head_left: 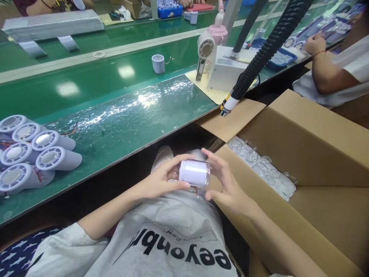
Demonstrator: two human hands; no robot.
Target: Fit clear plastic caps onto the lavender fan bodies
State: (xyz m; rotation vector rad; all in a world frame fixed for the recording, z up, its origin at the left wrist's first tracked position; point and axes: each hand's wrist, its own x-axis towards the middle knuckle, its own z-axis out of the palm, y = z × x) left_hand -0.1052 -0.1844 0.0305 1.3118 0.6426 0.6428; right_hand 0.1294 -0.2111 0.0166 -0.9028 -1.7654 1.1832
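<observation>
White plastic cylinder (pixel 193 173) sits over your lap at six o'clock, left hand (pixel 161 181) clasping it; your right hand (pixel 227 184) hovers released at three o'clock. Steady it; mind the wires.

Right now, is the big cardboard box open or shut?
Open. The cardboard box has its flaps spread, and clear plastic trays show inside.

Bright overhead light, glare on table (pixel 95 96)
</observation>
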